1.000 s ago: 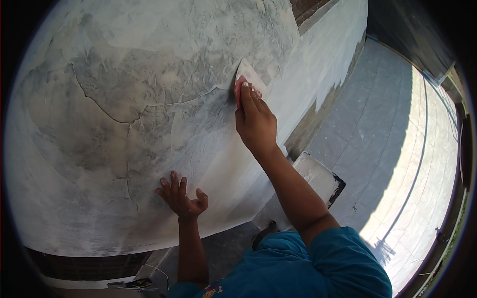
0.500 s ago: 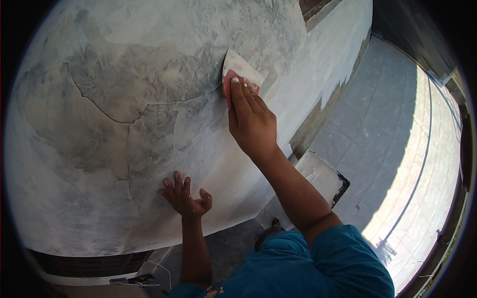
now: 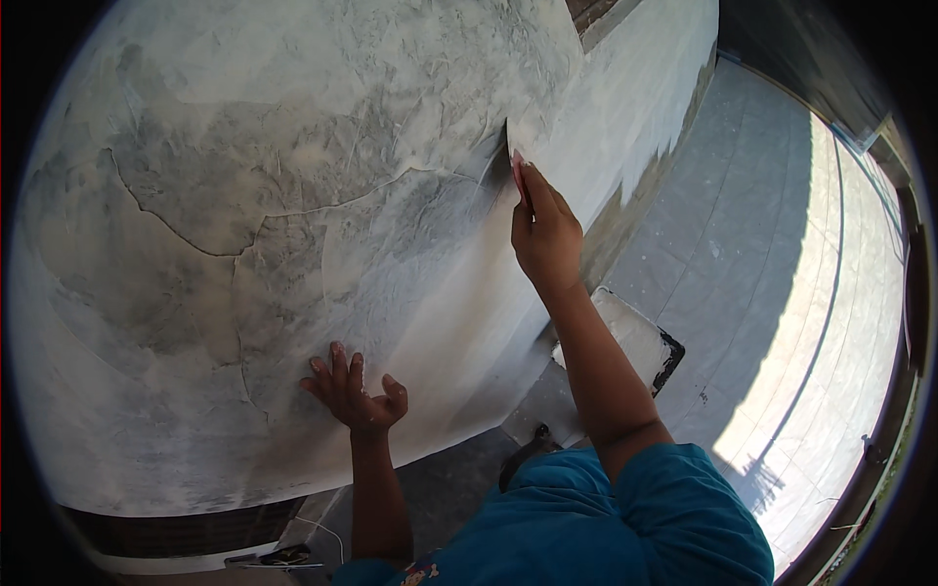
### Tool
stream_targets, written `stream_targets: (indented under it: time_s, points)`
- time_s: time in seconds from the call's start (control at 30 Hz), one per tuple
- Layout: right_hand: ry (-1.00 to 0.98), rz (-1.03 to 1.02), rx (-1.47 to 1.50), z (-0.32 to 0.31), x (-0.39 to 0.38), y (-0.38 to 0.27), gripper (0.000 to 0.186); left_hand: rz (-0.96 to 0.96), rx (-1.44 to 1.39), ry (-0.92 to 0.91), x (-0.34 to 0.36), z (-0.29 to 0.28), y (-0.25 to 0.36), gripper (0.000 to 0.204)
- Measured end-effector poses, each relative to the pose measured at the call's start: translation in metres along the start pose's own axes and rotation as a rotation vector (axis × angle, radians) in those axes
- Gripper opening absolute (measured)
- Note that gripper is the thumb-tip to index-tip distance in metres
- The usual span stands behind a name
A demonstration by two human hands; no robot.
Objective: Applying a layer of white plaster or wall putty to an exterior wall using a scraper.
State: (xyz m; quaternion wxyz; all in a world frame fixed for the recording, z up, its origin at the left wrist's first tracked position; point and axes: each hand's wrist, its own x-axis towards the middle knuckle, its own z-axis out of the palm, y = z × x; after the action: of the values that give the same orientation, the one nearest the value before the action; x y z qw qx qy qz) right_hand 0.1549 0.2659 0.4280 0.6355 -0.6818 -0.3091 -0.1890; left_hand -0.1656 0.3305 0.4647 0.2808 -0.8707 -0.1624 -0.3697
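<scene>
A pink-handled scraper is in my right hand, its fingers closed round it. The scraper is turned nearly edge-on to me, so little of its blade shows. Its edge is close against the grey and white plastered wall; I cannot tell whether it touches. Lower on the same wall my left hand rests with fingers spread, holding nothing. White residue marks its fingers. A thin branching crack runs across the wall to the left of the scraper.
Below my right forearm a white-smeared tray or tub with a dark edge stands on the grey tiled floor. Sunlight falls on the floor's right side. A dark window-like opening lies at lower left, another recess at the top.
My right hand has moved right along the wall, past the crack's end, and the scraper has turned from its broad face to nearly edge-on. My left hand remains on the wall.
</scene>
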Motion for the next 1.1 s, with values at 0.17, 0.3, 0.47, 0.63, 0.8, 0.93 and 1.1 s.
stream_targets:
  time_s: [0.17, 0.3, 0.47, 0.63, 0.8, 0.93, 1.1]
  points:
    - [-0.151, -0.038, 0.126, 0.007, -0.074, -0.044, 0.049, 0.002, 0.024, 0.015, -0.002, 0.002, 0.002, 0.054]
    - [-0.280, 0.108, 0.266, -0.029, -0.079, -0.053, 0.042, -0.002, 0.021, 0.011, -0.004, -0.002, -0.003, 0.055]
    - [0.016, 0.366, 0.131, -0.041, 0.009, -0.010, 0.033, -0.006, 0.019, 0.014, -0.003, 0.000, -0.002, 0.055]
    - [-0.078, 0.309, 0.130, -0.003, -0.013, -0.012, 0.040, -0.010, 0.029, 0.014, -0.002, 0.003, 0.001, 0.055]
    - [-0.301, 0.282, 0.304, -0.027, -0.089, -0.072, 0.038, -0.023, 0.029, 0.011, -0.004, -0.001, -0.001, 0.054]
    - [-0.174, 0.520, 0.431, -0.039, -0.050, -0.051, 0.034, -0.023, 0.027, 0.012, -0.004, -0.002, -0.002, 0.053]
    - [0.095, 0.439, 0.224, -0.022, 0.022, -0.027, 0.036, -0.015, 0.019, 0.014, -0.003, 0.002, 0.001, 0.054]
